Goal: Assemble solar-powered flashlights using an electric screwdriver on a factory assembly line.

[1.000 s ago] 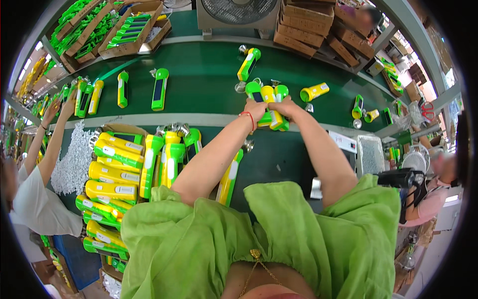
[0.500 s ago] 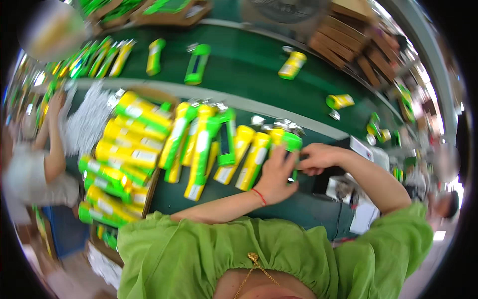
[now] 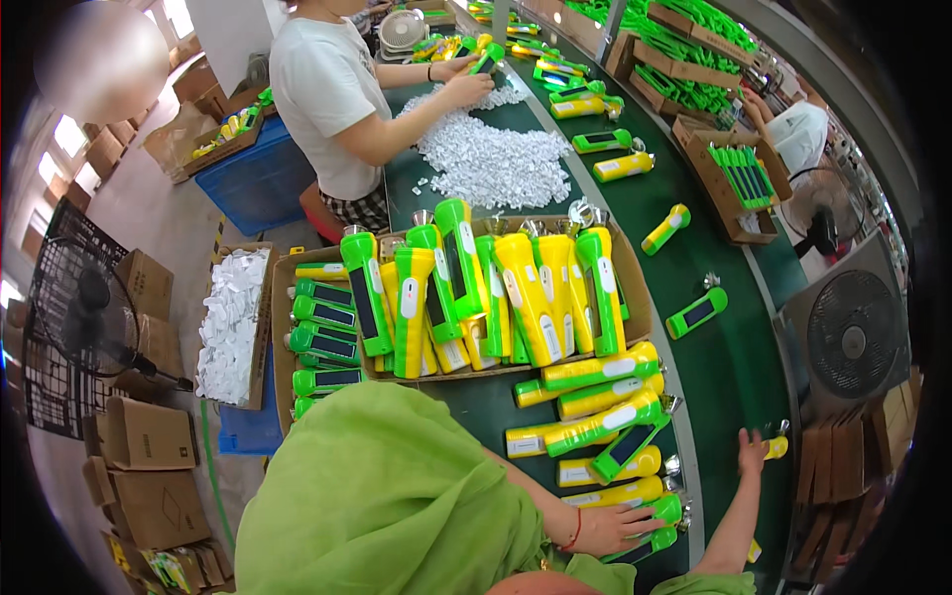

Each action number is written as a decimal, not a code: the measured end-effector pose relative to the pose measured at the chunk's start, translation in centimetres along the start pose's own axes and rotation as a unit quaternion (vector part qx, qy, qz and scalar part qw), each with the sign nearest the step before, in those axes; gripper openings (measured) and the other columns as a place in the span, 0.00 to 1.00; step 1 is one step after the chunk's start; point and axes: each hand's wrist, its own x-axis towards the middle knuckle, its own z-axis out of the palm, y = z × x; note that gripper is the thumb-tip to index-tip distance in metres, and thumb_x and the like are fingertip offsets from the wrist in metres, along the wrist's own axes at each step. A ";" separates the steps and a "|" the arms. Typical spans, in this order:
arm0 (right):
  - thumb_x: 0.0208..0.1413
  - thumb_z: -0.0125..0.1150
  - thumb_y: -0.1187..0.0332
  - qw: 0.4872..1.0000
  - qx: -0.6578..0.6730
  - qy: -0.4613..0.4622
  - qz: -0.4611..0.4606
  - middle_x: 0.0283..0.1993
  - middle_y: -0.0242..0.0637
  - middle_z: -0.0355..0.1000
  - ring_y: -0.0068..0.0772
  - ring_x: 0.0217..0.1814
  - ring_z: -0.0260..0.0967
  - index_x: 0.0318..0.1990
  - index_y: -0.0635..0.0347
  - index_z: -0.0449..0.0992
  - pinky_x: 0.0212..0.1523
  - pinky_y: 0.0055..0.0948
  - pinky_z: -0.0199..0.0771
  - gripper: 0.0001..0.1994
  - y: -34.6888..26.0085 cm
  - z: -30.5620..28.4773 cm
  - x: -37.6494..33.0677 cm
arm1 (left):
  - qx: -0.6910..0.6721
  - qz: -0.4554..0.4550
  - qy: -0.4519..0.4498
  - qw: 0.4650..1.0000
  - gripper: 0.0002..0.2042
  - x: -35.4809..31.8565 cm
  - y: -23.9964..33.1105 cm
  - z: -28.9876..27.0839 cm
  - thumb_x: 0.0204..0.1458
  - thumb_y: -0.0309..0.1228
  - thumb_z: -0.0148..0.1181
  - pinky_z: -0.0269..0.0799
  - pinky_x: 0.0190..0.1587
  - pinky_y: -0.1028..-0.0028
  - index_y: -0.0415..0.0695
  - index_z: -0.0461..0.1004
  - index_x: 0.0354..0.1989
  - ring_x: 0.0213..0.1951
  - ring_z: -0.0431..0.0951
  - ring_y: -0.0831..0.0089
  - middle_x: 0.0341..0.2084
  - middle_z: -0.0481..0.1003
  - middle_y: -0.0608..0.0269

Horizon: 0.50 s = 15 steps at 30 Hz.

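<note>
My left hand [image 3: 613, 529], with a red string at the wrist, lies with its fingers stretched out against a green flashlight [image 3: 666, 510] at the near end of a row on the table. Several yellow and green flashlights [image 3: 607, 402] lie side by side farther along that row. Over the conveyor on the right, my right hand [image 3: 751, 451] reaches out with fingers apart. Just beside its fingertips is a yellow flashlight [image 3: 776, 447]; whether they touch I cannot tell. A cardboard box [image 3: 640, 283] of upright and leaning yellow-green flashlights stands ahead.
The green conveyor [image 3: 694, 253] carries scattered flashlights past the table's grey edge. Beyond the box lies a heap of small white parts [image 3: 491, 159], where a co-worker in a white shirt [image 3: 332, 89] handles a flashlight. A box fan [image 3: 851, 327] and flattened cartons [image 3: 838, 456] stand at right.
The view has swung far to the left. My hands, close together at a green flashlight before, are now apart: the right has reached out over the conveyor, the left stays at the flashlight row.
</note>
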 end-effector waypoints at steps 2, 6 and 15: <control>0.59 0.55 0.52 1.000 -0.008 -0.002 -0.010 0.71 0.58 0.46 0.58 0.72 0.47 0.54 0.60 0.73 0.68 0.46 0.55 0.23 -5.7 -0.8 -2.5 | -0.043 -0.037 -0.105 0.993 0.22 -0.4 -0.5 -0.8 0.43 0.42 0.64 0.60 0.60 0.56 0.42 0.77 0.45 0.66 0.54 0.49 0.69 0.48 0.44; 0.56 0.58 0.65 0.998 -0.012 0.037 -0.050 0.68 0.53 0.52 0.56 0.69 0.52 0.50 0.62 0.73 0.68 0.43 0.55 0.16 -0.1 -0.1 -2.7 | -0.041 -0.011 -0.117 0.992 0.28 1.0 -0.5 -3.5 0.39 0.35 0.66 0.59 0.62 0.54 0.38 0.72 0.51 0.68 0.52 0.48 0.69 0.46 0.44; 0.48 0.56 0.81 0.915 0.334 -0.192 -0.119 0.58 0.40 0.59 0.35 0.53 0.67 0.48 0.62 0.73 0.31 0.27 0.84 0.17 -10.1 -14.2 -24.6 | -0.007 -0.013 0.174 0.985 0.17 -4.1 -0.3 -22.4 0.48 0.27 0.61 0.67 0.55 0.54 0.41 0.74 0.48 0.59 0.66 0.48 0.58 0.66 0.46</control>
